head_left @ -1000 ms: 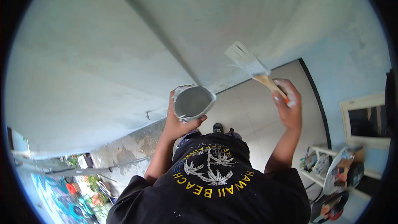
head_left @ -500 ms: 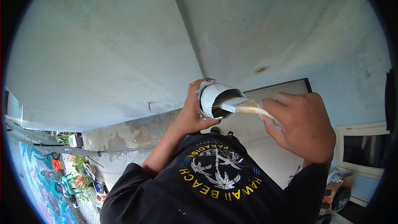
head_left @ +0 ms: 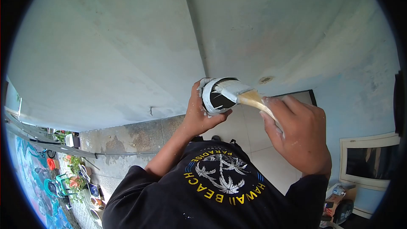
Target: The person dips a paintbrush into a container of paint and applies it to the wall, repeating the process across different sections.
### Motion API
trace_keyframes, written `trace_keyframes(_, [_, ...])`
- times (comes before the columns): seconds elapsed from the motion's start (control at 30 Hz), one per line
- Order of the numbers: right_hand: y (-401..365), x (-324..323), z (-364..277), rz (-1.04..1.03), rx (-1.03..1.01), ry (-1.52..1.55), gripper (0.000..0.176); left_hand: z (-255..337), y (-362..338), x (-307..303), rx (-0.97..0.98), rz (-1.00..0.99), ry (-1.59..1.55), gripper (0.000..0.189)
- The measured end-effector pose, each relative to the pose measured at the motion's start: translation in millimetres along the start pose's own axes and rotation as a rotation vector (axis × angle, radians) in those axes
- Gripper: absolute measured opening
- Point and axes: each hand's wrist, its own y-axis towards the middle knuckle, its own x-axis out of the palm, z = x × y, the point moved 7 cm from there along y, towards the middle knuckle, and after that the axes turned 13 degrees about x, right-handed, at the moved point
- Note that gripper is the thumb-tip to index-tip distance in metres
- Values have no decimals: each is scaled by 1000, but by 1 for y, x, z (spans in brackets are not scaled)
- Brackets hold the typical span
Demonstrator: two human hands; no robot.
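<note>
The left hand (head_left: 199, 116), curled round the white-smeared, cylindrical container (head_left: 206, 97), should brace it while the right hand (head_left: 299, 129), gripping the flat, wooden-handled brush (head_left: 251, 98), wipes gently.

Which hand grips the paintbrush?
The right hand: its fingers hold the paintbrush by the handle, whereas the left hand holds the white-smeared container.

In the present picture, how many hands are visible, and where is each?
2: the left hand holds the container near the centre; the right hand grips the brush further right. No other hand shows.
</note>
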Motion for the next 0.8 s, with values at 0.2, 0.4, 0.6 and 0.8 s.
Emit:
trace_keyframes(0.2, [0, 9, 4, -53, -9, 4, 16, 11, 9, 6, 105, 3, 35, 79])
trace_keyframes(0.4, [7, 32, 6, -11, 24, -18, 18, 6, 10, 17, 74, -13, 6, 88])
trace_keyframes(0.6, [-15, 3, 18, 183, 45, 173, 24, 8, 19, 2, -49, 109, -142, 78])
trace_keyframes(0.8, [-33, 3, 40, 218, 91, 390, 30, 10, 22, 4, -11, 150, -176, 70])
